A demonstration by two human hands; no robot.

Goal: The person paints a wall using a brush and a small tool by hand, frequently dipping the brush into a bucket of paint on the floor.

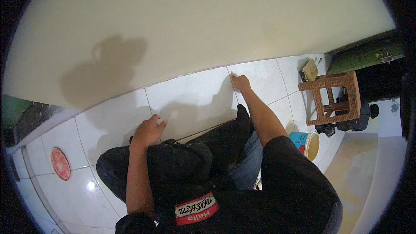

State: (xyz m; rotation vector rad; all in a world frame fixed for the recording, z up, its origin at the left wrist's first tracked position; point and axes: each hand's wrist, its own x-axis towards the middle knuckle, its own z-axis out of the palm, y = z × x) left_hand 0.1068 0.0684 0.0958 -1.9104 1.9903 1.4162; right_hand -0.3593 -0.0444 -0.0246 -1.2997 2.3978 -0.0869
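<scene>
My right hand [241,83] reaches out to the white floor tiles [191,87], its fingertips at the grout line near the foot of the painted wall [208,16]. Its fingers are bent in; whether something small is pinched between them cannot be made out. My left hand [150,131] is held above the tiles beside my bent knee, thumb and fingers apart, with nothing in it. My legs in dark trousers are folded between the two arms.
A brown woven-pattern plastic stool [352,99] stands at the right, beside a flat beige piece [310,70] with a thin rod. Nearer lies a blue paint bucket [299,139]. A round red-and-white item [60,163] is on the left tiles. Beyond the stool is a person [359,117] in dark clothing.
</scene>
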